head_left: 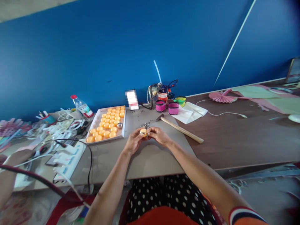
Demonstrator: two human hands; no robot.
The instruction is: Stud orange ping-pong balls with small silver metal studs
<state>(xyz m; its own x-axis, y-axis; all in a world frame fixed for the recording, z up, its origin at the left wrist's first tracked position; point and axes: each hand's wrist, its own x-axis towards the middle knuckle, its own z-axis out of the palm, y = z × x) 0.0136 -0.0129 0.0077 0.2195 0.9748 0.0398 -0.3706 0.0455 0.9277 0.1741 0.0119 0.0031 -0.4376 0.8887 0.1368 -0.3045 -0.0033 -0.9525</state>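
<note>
Close above the tabletop, an orange ball (143, 132) with a shiny metallic patch on it is held between both hands. My left hand (134, 142) is closed around its left side. The fingers of my right hand (159, 136) pinch its right edge; any small piece between them is too tiny to make out. Just behind the hands lies a pile of small silvery metal pieces (146, 125). To the left, a shallow white tray (124, 125) carries several orange balls (106, 125) and one round silvery object (120, 125).
A hammer (182, 128) with a wooden handle lies right of the hands. Behind it are pink tape rolls (173, 108) and white paper (191, 112). A bottle (82, 107), cables and a power strip (70, 161) crowd the left, where another person's arm (11, 172) reaches in.
</note>
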